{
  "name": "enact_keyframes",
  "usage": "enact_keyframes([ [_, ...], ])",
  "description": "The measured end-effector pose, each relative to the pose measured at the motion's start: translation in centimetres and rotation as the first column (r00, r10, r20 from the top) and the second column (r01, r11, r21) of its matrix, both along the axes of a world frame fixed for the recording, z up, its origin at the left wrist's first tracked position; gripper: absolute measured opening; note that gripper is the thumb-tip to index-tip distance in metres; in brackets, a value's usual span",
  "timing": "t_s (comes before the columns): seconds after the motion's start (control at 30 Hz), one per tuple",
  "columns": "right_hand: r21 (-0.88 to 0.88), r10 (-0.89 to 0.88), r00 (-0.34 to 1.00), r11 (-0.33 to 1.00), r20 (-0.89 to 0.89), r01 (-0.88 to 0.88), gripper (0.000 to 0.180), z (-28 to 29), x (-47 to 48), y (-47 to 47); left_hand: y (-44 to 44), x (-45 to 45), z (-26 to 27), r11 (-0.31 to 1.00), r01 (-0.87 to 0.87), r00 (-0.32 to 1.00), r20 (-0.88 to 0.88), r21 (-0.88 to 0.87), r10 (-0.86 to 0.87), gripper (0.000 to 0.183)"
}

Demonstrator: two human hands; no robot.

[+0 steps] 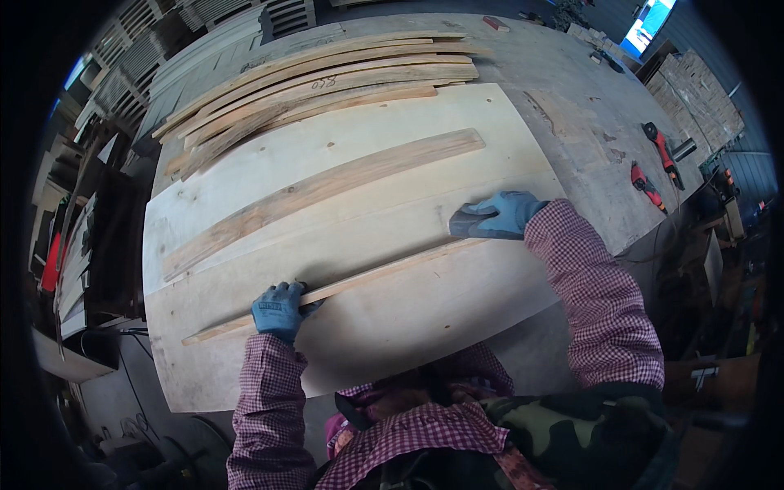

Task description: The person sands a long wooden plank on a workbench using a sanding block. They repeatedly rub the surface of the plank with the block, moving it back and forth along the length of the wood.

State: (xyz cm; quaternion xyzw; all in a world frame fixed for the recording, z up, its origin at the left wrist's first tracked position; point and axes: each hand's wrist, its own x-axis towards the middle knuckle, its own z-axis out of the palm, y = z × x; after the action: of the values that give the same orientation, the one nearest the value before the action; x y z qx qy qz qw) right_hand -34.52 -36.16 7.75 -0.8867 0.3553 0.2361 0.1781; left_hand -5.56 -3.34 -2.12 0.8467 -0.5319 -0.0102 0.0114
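My left hand point(279, 311), in a blue work glove, grips a narrow wooden strip point(380, 271) that stands on its edge on a plywood sheet point(392, 331). My right hand point(505, 214), gloved alike, holds a dark sanding block point(468, 222) by the strip's right end; whether the block touches the strip is hard to tell. Farther back on the same sheet lies a flat wooden board point(331, 190) with rounded right corners. Behind it, a loose stack of wooden boards point(331, 79) lies across the sheet's far edge, one marked with handwriting.
Two red and black power tools point(663, 153) point(647, 187) lie at the right of the worktable point(588, 135). Bundled wood point(695, 98) stands beyond them. A small red block point(496, 24) is on the far side. Pallets point(131, 49) are stacked at the back left.
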Motion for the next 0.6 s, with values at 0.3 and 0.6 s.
enact_keyframes([
  [0.3,-0.003,0.344,0.897,0.934,0.276,-0.357,0.067,-1.3,12.9,12.9,0.0,1.2,0.0,0.998,-0.018,0.996,-0.086,0.063,0.024,0.044],
  [0.6,-0.403,-0.300,0.954,0.874,-0.011,0.271,0.066,-2.4,-11.6,-5.7,0.1,0.1,0.2,0.999,-0.016,0.999,-0.033,0.051,0.018,0.044],
])
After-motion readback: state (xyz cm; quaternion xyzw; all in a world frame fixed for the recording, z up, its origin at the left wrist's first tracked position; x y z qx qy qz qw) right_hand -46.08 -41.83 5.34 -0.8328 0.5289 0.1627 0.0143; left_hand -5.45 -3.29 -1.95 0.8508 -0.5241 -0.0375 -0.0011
